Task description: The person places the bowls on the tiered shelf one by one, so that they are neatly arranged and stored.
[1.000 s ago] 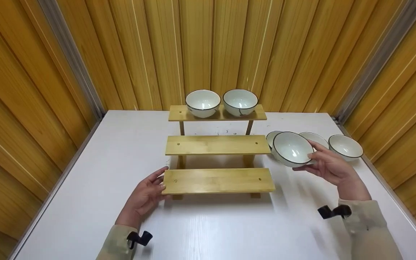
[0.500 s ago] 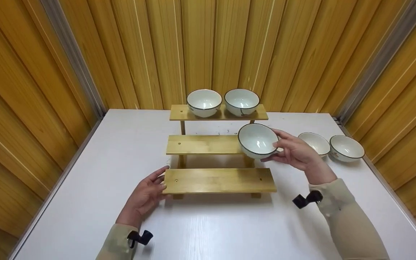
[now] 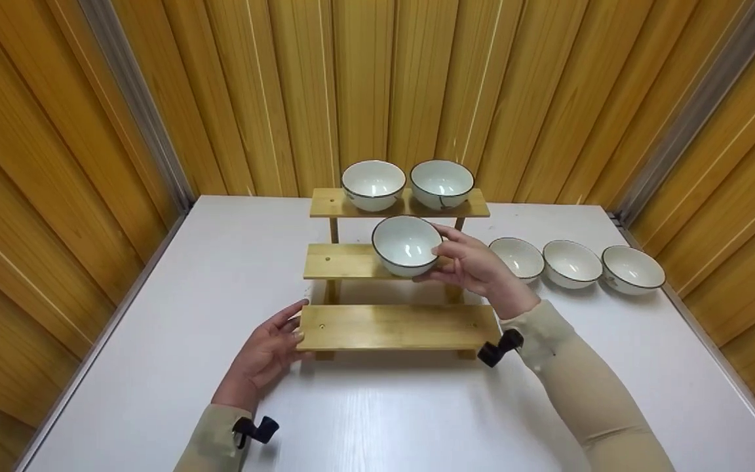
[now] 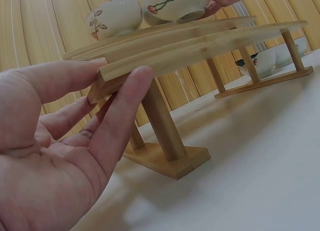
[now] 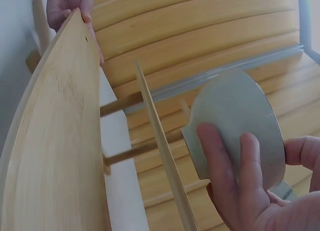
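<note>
A three-step wooden display rack (image 3: 398, 328) stands on the white table. My left hand (image 3: 266, 354) grips the left end of its lowest board, thumb and fingers around the edge, as the left wrist view (image 4: 120, 106) shows. In my right hand (image 3: 476, 265) is a white bowl (image 3: 404, 246) with a dark rim, pinched at its right side. This bowl hangs over the middle board; in the right wrist view a small gap shows between the bowl's foot (image 5: 195, 153) and the board (image 5: 162, 141). Two similar bowls, a left one (image 3: 373, 187) and a right one (image 3: 443, 185), sit on the top board.
Three more bowls stand in a row on the table right of the rack: a near one (image 3: 518, 257), a middle one (image 3: 572, 263) and an outer one (image 3: 633, 270). Wood-patterned walls (image 3: 417, 78) enclose the table (image 3: 364, 413) at the back and sides.
My right hand has carried the bowl leftward from beside the row of bowls to over the middle board. My left hand has stayed at the end of the lowest board.
</note>
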The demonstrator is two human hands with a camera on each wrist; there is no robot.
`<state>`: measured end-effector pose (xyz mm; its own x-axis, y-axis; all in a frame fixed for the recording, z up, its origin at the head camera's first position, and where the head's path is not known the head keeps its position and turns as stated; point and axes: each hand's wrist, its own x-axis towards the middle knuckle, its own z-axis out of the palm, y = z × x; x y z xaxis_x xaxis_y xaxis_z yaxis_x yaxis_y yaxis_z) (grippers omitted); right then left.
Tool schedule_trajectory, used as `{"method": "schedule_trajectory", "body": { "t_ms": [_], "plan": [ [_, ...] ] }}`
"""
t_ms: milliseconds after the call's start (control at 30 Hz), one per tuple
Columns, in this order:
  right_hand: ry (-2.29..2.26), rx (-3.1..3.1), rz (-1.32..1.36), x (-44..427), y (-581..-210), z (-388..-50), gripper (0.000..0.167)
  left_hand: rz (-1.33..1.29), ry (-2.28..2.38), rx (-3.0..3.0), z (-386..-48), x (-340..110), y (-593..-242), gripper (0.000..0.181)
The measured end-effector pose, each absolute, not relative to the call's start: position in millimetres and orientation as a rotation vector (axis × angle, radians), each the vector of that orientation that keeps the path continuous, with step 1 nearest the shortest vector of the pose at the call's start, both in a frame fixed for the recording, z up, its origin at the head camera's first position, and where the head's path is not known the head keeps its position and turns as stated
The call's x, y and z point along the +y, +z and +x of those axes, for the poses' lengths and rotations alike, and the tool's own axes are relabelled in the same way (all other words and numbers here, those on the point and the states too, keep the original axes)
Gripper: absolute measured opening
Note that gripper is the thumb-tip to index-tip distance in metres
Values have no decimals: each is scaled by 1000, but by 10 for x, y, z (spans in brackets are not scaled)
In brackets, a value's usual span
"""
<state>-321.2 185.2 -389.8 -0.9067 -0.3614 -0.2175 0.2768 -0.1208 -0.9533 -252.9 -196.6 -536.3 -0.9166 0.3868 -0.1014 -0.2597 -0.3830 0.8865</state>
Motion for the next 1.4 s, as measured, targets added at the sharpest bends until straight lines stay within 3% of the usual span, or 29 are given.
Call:
{"method": "schedule_trajectory", "body": {
  "t_ms": [367,633,1133,1400],
  "plan": [
    [-2090,1768,34,1433,-3916,-3293,67,285,2305,1452,-2539,-1989,-5380,71],
    [-2099,1763,35,1289,-3938,-3315,67,230,2298,1507,-2547,-1982,-5377,71],
    [-2054,1750,38,1362,-3991,-3302,65,174,2306,1494,-2536,-1961,-5349,73],
    [-2061,1697,-126,1629,-3985,-3194,58,129,2314,1484,-2534,-1961,-5351,75]
  ]
}}
